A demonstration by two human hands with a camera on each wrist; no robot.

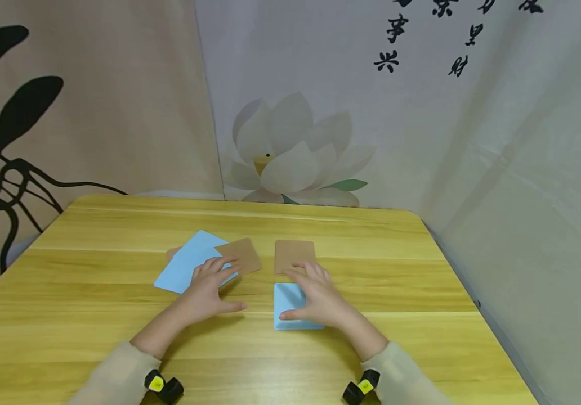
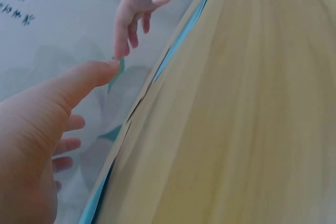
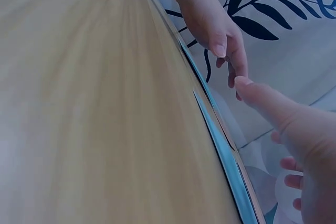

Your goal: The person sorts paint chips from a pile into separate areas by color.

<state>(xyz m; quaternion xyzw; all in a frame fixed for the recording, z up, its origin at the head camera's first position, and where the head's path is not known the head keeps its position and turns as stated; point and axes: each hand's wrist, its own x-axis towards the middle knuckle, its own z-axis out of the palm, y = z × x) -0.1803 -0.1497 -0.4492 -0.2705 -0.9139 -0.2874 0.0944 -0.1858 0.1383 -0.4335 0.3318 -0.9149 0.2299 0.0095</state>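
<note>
1. Yellow wood-grained worktop (image 1: 397, 281), rounded at both far corners.
2. Lying askew at left, large light-blue rectangular sheet (image 1: 189, 264).
3. Overlapping its far right corner, flat tan square card (image 1: 244, 253).
4. Peeking out at its left edge, tan corner piece (image 1: 171, 253).
5. Farther right, second tan square card (image 1: 294, 253).
6. Just nearer, smaller light-blue square sheet (image 1: 287, 296).

Indoor nook: printed curtains (image 1: 473, 140), wood-grained table (image 1: 260, 368)

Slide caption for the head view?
Left hand and right hand above blue cards and brown cards on a wooden table.
</note>
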